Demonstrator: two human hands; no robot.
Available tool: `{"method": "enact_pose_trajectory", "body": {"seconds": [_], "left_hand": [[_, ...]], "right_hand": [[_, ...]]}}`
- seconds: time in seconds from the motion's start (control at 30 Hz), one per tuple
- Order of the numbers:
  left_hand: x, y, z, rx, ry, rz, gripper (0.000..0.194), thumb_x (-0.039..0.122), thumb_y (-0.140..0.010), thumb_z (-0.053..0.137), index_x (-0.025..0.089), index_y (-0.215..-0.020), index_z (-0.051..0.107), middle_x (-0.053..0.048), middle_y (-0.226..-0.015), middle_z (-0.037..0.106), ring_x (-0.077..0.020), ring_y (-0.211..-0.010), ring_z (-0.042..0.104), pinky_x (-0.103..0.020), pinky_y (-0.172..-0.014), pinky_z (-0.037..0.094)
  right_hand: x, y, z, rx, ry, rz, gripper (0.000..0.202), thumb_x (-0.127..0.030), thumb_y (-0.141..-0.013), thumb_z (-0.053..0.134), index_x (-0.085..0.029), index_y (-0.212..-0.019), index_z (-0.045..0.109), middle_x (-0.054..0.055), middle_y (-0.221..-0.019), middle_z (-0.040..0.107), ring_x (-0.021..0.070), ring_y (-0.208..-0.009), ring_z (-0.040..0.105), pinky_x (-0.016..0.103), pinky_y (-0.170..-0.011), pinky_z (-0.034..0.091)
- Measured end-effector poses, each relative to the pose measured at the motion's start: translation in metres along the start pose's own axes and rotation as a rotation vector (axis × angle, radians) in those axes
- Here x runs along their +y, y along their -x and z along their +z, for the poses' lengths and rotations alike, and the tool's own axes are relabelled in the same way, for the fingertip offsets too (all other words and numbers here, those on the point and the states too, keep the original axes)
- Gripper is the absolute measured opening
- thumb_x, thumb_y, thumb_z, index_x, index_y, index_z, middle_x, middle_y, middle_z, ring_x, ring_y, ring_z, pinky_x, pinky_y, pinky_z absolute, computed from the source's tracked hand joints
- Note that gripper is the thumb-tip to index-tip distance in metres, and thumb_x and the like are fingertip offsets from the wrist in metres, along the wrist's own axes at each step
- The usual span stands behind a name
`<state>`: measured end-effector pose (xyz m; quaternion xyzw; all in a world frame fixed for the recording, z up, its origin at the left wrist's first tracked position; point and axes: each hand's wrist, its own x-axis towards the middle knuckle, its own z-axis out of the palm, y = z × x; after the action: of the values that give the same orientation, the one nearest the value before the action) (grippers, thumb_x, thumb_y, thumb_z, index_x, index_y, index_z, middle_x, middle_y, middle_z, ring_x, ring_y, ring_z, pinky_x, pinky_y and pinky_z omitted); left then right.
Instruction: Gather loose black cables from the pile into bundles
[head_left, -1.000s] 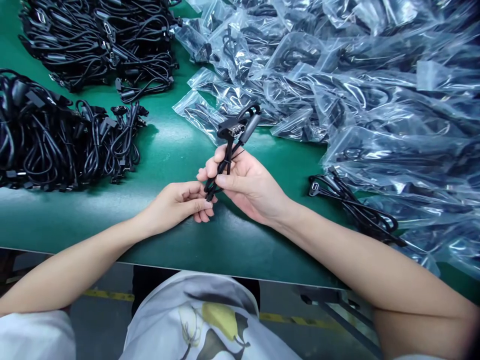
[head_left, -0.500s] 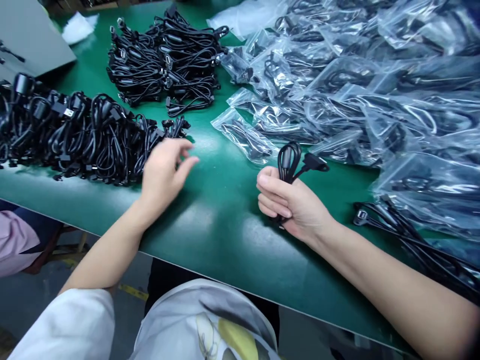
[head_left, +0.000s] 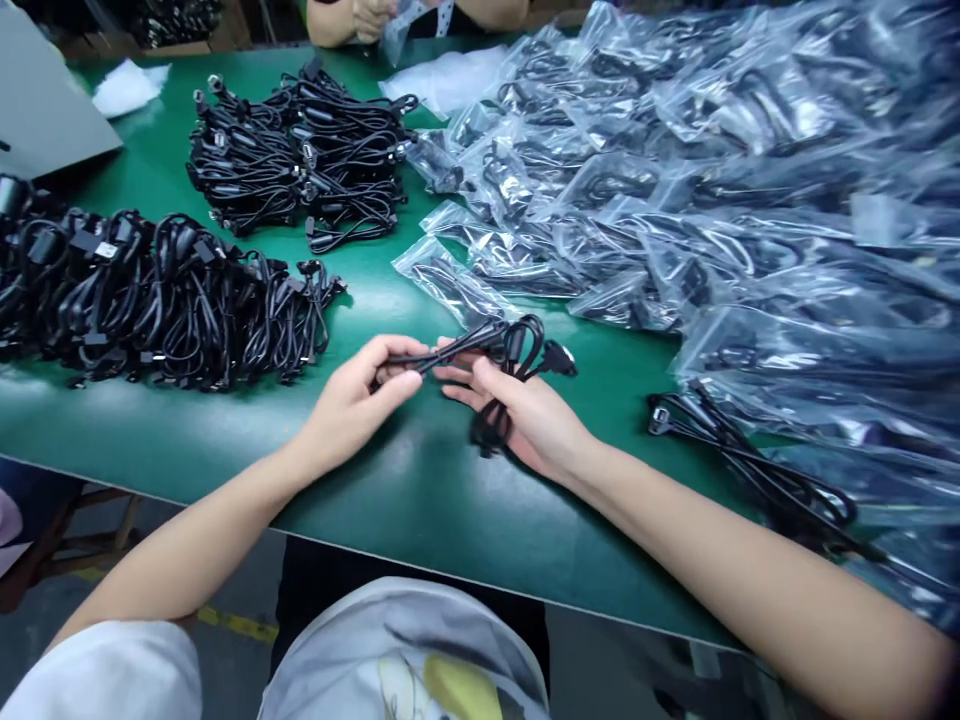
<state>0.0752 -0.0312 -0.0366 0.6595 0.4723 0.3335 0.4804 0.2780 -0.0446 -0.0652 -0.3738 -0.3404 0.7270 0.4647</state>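
Near the front middle of the green table, my left hand (head_left: 371, 395) pinches one end of a coiled black cable (head_left: 442, 355). The other end of that bundle reaches my right hand (head_left: 525, 400). Gripped in my right hand is another coiled black cable (head_left: 491, 425), its loops above the thumb and a wide connector (head_left: 559, 358) sticking out to the right. The two bundles overlap there. To the left of my left hand lies a long row of coiled black cables (head_left: 180, 300).
A stack of cable bundles (head_left: 300, 150) sits at the back left. Bagged cables (head_left: 600, 220) in clear plastic cover the right side, with loose cables (head_left: 742, 450) in front of them. A grey box (head_left: 45, 100) stands far left. Across the table, another person's hand (head_left: 373, 17) holds a plastic bag.
My left hand has come away from the cable row to the right, bringing a cable bundle to my right hand. My right hand has turned and its fingers have loosened. Another person's hands now show.
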Motion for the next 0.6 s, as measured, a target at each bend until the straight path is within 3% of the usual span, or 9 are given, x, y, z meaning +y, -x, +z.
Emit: {"method": "enact_pose_trajectory", "body": {"seconds": [0.1, 0.17, 0.27, 0.37, 0.47, 0.6], "left_hand": [[-0.005, 0.005, 0.015, -0.249, 0.108, -0.036, 0.023, 0.037, -0.091, 0.064, 0.019, -0.102, 0.057, -0.005, -0.102, 0.065, -0.0168, -0.091, 0.062, -0.029, -0.084, 0.047], [-0.008, 0.004, 0.015, -0.313, 0.061, -0.028, 0.019, 0.037, -0.092, 0.063, 0.019, -0.093, 0.058, -0.005, -0.1, 0.065, -0.018, -0.096, 0.061, -0.03, -0.089, 0.046], [-0.009, 0.001, 0.007, -0.177, 0.002, -0.048, 0.023, 0.041, -0.092, 0.062, 0.019, -0.087, 0.059, -0.005, -0.094, 0.065, -0.0182, -0.093, 0.06, -0.03, -0.088, 0.046], [-0.007, -0.001, 0.003, -0.046, 0.119, -0.05, 0.03, 0.038, -0.084, 0.073, 0.019, -0.102, 0.058, -0.003, -0.096, 0.063, -0.0143, -0.084, 0.059, -0.026, -0.08, 0.048], [-0.006, -0.001, 0.004, -0.114, 0.232, -0.037, 0.045, 0.034, -0.082, 0.075, 0.02, -0.119, 0.053, -0.003, -0.101, 0.064, -0.0123, -0.081, 0.06, -0.025, -0.077, 0.05], [-0.005, 0.0, 0.005, -0.142, 0.214, -0.021, 0.037, 0.032, -0.089, 0.068, 0.019, -0.121, 0.056, -0.005, -0.102, 0.065, -0.0147, -0.089, 0.062, -0.027, -0.081, 0.051]], "right_hand": [[0.003, -0.001, 0.001, -0.071, -0.006, -0.046, 0.032, -0.049, -0.082, 0.073, -0.024, -0.102, 0.074, 0.004, -0.117, 0.073, 0.0212, -0.108, 0.066, 0.037, -0.098, 0.051], [0.003, -0.002, 0.0, -0.1, 0.026, -0.033, 0.035, -0.053, -0.081, 0.073, -0.021, -0.094, 0.072, 0.006, -0.107, 0.075, 0.0232, -0.105, 0.067, 0.038, -0.094, 0.053], [0.003, -0.002, -0.001, -0.049, 0.081, -0.009, 0.035, -0.054, -0.086, 0.068, -0.019, -0.089, 0.066, 0.005, -0.089, 0.076, 0.0205, -0.09, 0.07, 0.035, -0.084, 0.055], [0.002, 0.001, 0.002, -0.03, 0.127, 0.036, 0.03, -0.049, -0.089, 0.066, -0.02, -0.091, 0.063, 0.001, -0.077, 0.073, 0.0159, -0.071, 0.07, 0.029, -0.071, 0.056], [-0.001, 0.004, 0.009, -0.049, 0.182, 0.074, 0.026, -0.043, -0.085, 0.072, -0.019, -0.09, 0.063, -0.002, -0.074, 0.069, 0.0143, -0.065, 0.069, 0.028, -0.067, 0.056], [0.0, 0.007, 0.014, -0.093, 0.312, 0.063, 0.023, -0.038, -0.08, 0.076, -0.019, -0.086, 0.063, -0.002, -0.072, 0.068, 0.0146, -0.068, 0.067, 0.028, -0.07, 0.054]]}}
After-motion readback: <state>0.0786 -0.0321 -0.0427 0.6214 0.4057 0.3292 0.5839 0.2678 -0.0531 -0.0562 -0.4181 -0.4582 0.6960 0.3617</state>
